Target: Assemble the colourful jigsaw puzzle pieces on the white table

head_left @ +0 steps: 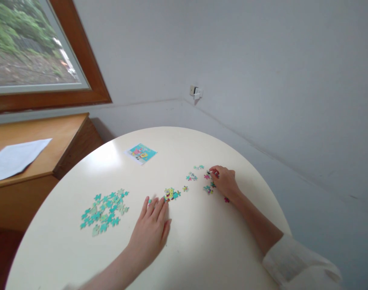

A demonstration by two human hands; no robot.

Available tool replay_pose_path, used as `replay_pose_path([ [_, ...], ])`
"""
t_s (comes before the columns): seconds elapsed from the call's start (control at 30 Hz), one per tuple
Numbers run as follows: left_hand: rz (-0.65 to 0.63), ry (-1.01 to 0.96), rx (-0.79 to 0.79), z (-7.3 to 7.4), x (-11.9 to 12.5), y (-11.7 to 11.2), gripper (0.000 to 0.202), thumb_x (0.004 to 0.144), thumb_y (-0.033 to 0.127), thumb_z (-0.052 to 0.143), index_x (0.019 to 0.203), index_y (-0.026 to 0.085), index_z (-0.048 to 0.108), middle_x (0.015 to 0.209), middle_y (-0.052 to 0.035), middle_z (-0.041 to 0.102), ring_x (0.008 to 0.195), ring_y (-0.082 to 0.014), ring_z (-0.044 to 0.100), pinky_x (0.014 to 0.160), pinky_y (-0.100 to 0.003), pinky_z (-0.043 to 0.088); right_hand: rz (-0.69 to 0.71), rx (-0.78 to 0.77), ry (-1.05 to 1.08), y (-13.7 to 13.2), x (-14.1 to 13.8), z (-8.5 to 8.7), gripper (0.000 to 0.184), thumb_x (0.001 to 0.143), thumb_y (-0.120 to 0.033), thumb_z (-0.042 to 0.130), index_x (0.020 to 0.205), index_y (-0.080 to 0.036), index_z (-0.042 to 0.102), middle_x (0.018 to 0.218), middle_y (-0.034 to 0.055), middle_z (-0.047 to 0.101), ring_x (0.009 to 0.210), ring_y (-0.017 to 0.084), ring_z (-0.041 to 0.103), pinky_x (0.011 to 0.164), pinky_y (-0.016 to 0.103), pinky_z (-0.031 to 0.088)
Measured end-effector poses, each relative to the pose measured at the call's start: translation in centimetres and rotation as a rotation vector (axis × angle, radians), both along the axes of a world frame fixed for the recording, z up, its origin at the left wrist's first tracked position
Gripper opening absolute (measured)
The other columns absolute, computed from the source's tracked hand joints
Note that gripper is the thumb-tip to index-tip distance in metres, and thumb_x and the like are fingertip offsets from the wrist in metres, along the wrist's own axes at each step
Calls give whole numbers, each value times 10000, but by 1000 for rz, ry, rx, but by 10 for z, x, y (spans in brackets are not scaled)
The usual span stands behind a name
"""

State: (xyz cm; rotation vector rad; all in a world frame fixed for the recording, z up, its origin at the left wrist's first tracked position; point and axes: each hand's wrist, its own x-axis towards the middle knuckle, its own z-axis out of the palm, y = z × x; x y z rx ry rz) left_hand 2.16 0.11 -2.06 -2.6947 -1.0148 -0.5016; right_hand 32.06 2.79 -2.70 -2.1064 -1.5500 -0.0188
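My left hand [152, 223] lies flat on the table with its fingers stretched out, the fingertips beside a joined yellow and teal cluster of jigsaw pieces [171, 194]. A small teal piece [150, 201] shows near its fingers. My right hand [224, 179] bends down over a group of dark, pink and teal pieces, thumb and index finger pinched at a jigsaw piece [208, 172] mostly covered by the fingertips. Around it lie a pink piece [206, 177], a teal and yellow clump [208, 189] and a magenta piece [226, 199].
Many loose teal pieces [103, 211] spread over the left of the round white table [184, 257]. A picture card [141, 154] lies at the back. Small pieces [191, 176] sit mid-table. A wooden cabinet [71, 133] with paper [17, 157] stands left; walls close off the back and right.
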Motion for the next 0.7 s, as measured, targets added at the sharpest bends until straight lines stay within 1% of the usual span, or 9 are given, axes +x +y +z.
replay_pose_path([
  [0.1,1,2,-3,0,0,0,389,890,293,349,1167,117,557,1219,-104,582,1149,-258,500,1061,-476,283,-13,4,-41,-1,-1,1,193,794,-237,489,930,-195,619,927,59,656,884,209,540,791,336,282],
  [0.23,-5,2,0,0,0,0,383,888,289,357,1165,119,558,1211,-102,588,1149,-257,500,1061,-472,283,-16,-75,-81,-2,-4,3,213,806,-298,518,946,-195,640,1001,69,633,939,223,521,798,341,282],
  [0.3,-10,1,2,0,0,1,375,886,284,362,1160,122,560,1207,-104,589,1148,-259,499,1062,-479,278,-11,-92,-81,-2,-4,3,198,810,-299,520,929,-204,647,994,62,631,938,216,519,798,340,280],
  [0.47,-20,-5,-5,1,-1,0,356,877,264,371,1147,132,563,1193,-105,594,1141,-262,502,1067,-495,268,1,-78,-84,-1,-3,3,166,812,-282,515,889,-212,644,963,57,632,913,209,520,787,336,279],
  [0.7,-50,-29,-35,4,-1,0,340,864,218,376,1144,154,557,1148,-94,609,1129,-250,505,1069,-503,272,-2,-114,-74,-2,-5,7,173,823,-251,494,908,-213,640,975,64,622,940,219,516,794,339,289],
])
